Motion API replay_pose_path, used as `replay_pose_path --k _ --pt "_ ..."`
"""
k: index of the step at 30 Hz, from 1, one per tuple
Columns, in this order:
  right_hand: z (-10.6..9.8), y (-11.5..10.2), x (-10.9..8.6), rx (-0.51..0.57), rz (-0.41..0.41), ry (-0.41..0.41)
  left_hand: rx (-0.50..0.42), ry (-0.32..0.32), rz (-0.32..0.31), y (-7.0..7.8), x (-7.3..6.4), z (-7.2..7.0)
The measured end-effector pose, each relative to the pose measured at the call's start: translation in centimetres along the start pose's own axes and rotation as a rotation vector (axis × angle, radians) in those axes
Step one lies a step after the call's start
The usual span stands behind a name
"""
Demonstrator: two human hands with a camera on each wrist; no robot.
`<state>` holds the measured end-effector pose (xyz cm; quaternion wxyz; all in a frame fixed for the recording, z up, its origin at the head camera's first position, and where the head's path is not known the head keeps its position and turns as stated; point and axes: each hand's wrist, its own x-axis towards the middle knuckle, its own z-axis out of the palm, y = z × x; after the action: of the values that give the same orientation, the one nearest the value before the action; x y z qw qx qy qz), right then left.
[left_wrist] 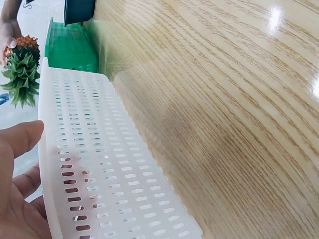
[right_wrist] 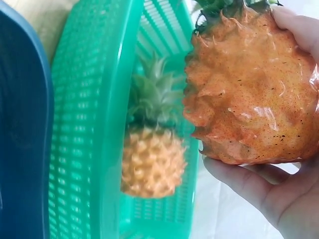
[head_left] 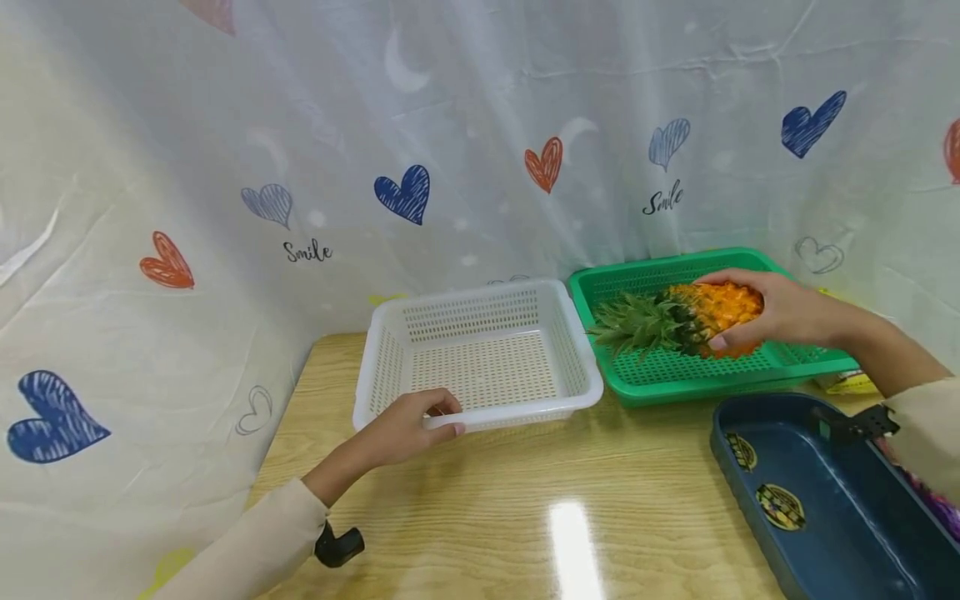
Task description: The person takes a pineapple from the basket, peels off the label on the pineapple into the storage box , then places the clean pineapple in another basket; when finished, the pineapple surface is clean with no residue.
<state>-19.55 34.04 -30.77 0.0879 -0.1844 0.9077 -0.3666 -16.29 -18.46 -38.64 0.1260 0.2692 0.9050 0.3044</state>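
My right hand (head_left: 787, 312) grips an orange pineapple (right_wrist: 254, 89) by its body, its leafy crown pointing left in the head view. It is held up over the green basket (head_left: 675, 392). Inside that basket lies a second pineapple (right_wrist: 152, 162), seen in the right wrist view and mostly hidden behind the held one in the head view. My left hand (head_left: 408, 425) holds the near rim of a white perforated basket (head_left: 517, 412), thumb outside and fingers over the inner side. Through the holes in its wall, parts of the fingers (left_wrist: 30, 179) show. Nothing lies in the white basket.
A dark blue tray (head_left: 832, 500) with stickers stands at the front right, below my right forearm. Something in yellow packaging (head_left: 851, 383) shows beside the green basket. Behind the baskets hangs a white curtain (head_left: 465, 125) with printed hearts. The wooden table (head_left: 487, 508) reflects a bright light.
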Motion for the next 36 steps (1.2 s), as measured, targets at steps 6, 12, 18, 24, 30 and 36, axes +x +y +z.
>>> replay_pose_path --k 6,12,18,24,30,36 --pt "-0.8 1.0 0.4 -0.013 0.032 -0.024 0.011 0.011 0.022 -0.1 0.0 0.0" --pt "-1.5 2.3 0.7 -0.056 0.051 -0.045 0.009 0.016 0.02 -0.2 -0.1 0.1" --pt "-2.2 3.3 1.1 -0.08 0.073 -0.068 0.01 0.02 0.022 -0.2 -0.1 0.0" --pt "-2.7 4.0 1.8 -0.087 0.084 -0.096 0.013 0.02 0.022 -0.2 -0.1 0.0" --pt "-3.2 5.1 2.6 -0.091 0.113 -0.134 0.011 0.019 0.02 -0.1 0.0 -0.1" --pt "-3.4 6.2 3.3 -0.076 0.178 -0.16 0.006 0.015 0.02 -0.1 0.0 0.0"
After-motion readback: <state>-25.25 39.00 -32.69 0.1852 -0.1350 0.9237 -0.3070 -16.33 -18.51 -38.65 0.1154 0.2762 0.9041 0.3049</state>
